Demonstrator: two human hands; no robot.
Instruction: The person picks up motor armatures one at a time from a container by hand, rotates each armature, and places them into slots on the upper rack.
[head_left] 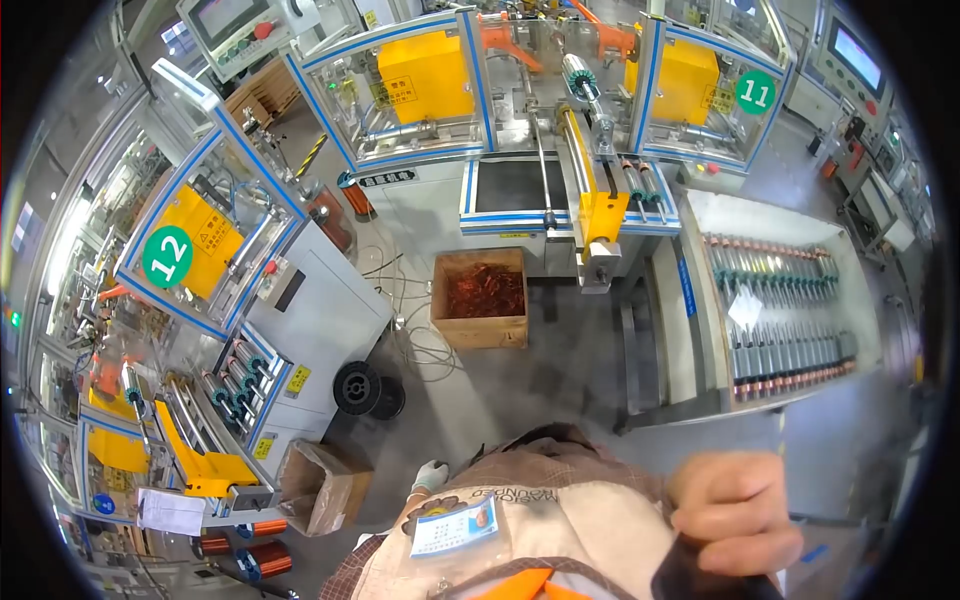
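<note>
My right hand (735,510) is raised close to the camera at the lower right, its fingers curled into a fist. A dark, blurred shape (690,568) lies just below it; whether the fist holds anything is hidden. Down by my left side hangs my left hand (431,476) in a white glove. It is small in view, and its fingers cannot be made out. Between the hands are my light apron (580,510) and a badge (455,531) in a clear holder. Neither hand touches the machines or the parts.
Machine 11 (560,140) stands ahead, machine 12 (210,250) at left. A crate (705,330) at right holds rows of rotor-like shafts. On the floor are a wooden box (480,333) of copper-coloured scraps, a black spool (358,388), a carton (330,490) and loose cables (425,360).
</note>
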